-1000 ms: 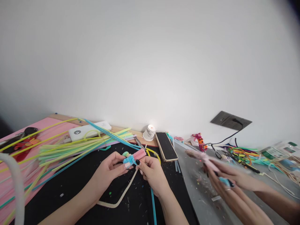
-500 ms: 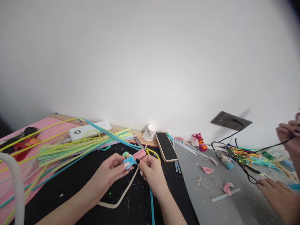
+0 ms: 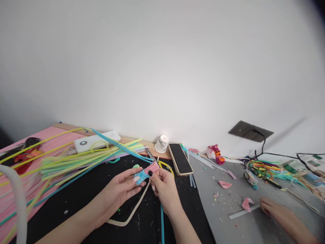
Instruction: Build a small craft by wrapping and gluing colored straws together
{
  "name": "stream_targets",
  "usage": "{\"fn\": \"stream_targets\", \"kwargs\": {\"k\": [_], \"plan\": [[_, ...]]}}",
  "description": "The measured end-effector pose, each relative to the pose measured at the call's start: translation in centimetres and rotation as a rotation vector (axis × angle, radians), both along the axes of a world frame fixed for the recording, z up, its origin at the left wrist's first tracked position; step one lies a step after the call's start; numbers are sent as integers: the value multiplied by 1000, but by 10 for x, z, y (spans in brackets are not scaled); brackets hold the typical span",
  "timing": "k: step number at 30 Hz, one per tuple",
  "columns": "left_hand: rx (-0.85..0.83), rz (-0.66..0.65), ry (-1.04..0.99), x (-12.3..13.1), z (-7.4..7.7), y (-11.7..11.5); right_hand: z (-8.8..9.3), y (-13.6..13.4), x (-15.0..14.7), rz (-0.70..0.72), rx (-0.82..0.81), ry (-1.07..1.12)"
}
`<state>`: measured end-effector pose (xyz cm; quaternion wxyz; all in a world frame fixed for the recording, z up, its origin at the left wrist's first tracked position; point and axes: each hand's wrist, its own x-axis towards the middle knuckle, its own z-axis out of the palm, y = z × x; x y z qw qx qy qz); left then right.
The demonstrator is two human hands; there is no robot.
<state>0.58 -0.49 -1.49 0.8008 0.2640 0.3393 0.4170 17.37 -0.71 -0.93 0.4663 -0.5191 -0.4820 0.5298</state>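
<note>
A small pipe-cleaner figure, with blue coils in the middle and a pink end, is held between both hands above the black mat. My left hand pinches the blue part, and a bit of green shows above its fingers. Thumb and fingers of my right hand close on the pink end. A blue pipe cleaner hangs below the right hand. Under the hands, a bent cream pipe cleaner lies on the mat. Part of the figure is hidden by my fingers.
Several pale pipe cleaners lie in a bundle at left, near a white power bank. Behind my hands are scissors, a white cup and a phone. Another person's hand rests on the grey table at right.
The figure has turned slightly in my fingers, showing more blue coils. At right, the other person has put down the black cable; one hand has left view and the other moved left.
</note>
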Motion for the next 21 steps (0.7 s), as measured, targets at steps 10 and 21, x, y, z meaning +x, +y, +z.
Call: {"fn": "stream_targets", "kwargs": {"k": [10, 21], "plan": [[-49, -53, -6, 2, 2, -1, 2, 0, 4, -62, 27, -83], [-27, -64, -3, 2, 3, -1, 6, 0, 3, -60, 37, -100]]}}
